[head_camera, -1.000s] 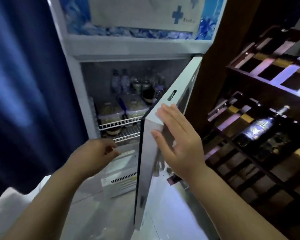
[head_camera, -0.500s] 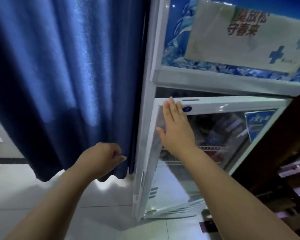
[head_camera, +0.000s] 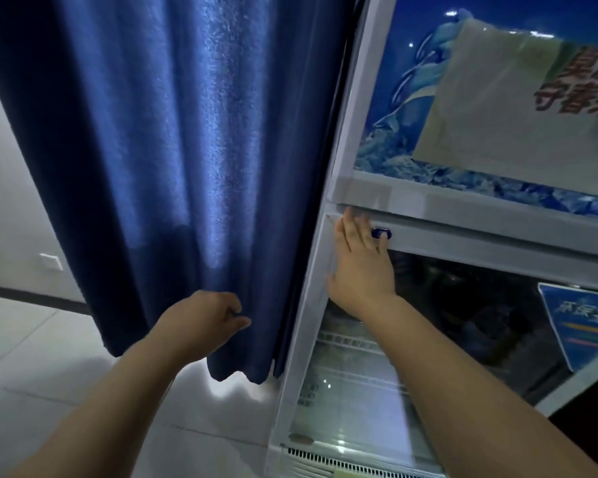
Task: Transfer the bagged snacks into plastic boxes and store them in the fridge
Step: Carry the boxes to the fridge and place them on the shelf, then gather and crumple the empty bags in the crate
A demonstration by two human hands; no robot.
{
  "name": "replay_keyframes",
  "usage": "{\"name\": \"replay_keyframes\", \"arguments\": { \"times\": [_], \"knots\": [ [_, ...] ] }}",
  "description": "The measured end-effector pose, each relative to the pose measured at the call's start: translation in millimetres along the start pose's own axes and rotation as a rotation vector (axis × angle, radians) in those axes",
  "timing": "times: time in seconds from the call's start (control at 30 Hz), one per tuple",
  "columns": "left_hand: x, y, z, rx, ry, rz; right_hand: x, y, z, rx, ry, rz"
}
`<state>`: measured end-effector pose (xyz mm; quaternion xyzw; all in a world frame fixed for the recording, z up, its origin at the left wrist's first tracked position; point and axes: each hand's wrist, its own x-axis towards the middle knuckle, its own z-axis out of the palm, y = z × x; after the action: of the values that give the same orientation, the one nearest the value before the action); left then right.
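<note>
I have the right hand (head_camera: 359, 263) held up flat, fingers straight, while the left hand (head_camera: 204, 322) hovers lower, fingers loosely curled, gripping nothing.

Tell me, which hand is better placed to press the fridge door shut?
Right hand: it lies flat on the fridge door near its top corner. The left hand hangs curled by the curtain.

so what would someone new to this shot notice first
The deep blue fabric curtain fills the left and centre of the view. Right of it, the right hand lies flat on the upper left corner of the white-framed glass fridge door, below a pale paper sign with red characters. The left hand hangs loosely curled before the curtain's hem, holding nothing.
</note>
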<state>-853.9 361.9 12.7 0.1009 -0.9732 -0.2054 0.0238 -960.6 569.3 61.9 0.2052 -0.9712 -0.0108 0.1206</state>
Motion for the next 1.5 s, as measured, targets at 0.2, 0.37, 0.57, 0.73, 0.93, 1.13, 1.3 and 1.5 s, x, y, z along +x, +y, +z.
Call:
{"name": "replay_keyframes", "arguments": {
  "times": [0.2, 0.37, 0.57, 0.73, 0.93, 1.13, 1.3, 1.5],
  "knots": [
    [-16, -2, 7, -0.012, 0.008, -0.124, -2, -13, -15, 0.058, -0.06, -0.042],
    [-56, -22, 0, 0.033, 0.077, -0.263, -14, -52, -16, 0.184, -0.155, -0.259],
    [-134, -70, -12, 0.082, 0.115, -0.516, -23, -134, -16, 0.301, -0.338, -0.531],
    [-235, -112, -21, 0.09, 0.18, -0.799, -46, -225, -10, 0.297, -0.461, -0.819],
    [-363, -131, -23, 0.047, 0.271, -1.114, -116, -329, -18, 0.207, -0.593, -1.151],
    [-478, -133, -21, -0.022, 0.375, -1.324, -213, -408, -43, 0.095, -0.566, -1.425],
    [-572, -144, -25, -0.025, 0.45, -1.437, -297, -468, -66, 0.112, -0.54, -1.554],
    [-662, -172, -39, 0.003, 0.495, -1.506, -374, -534, -87, 0.151, -0.511, -1.627]
  ]
}}
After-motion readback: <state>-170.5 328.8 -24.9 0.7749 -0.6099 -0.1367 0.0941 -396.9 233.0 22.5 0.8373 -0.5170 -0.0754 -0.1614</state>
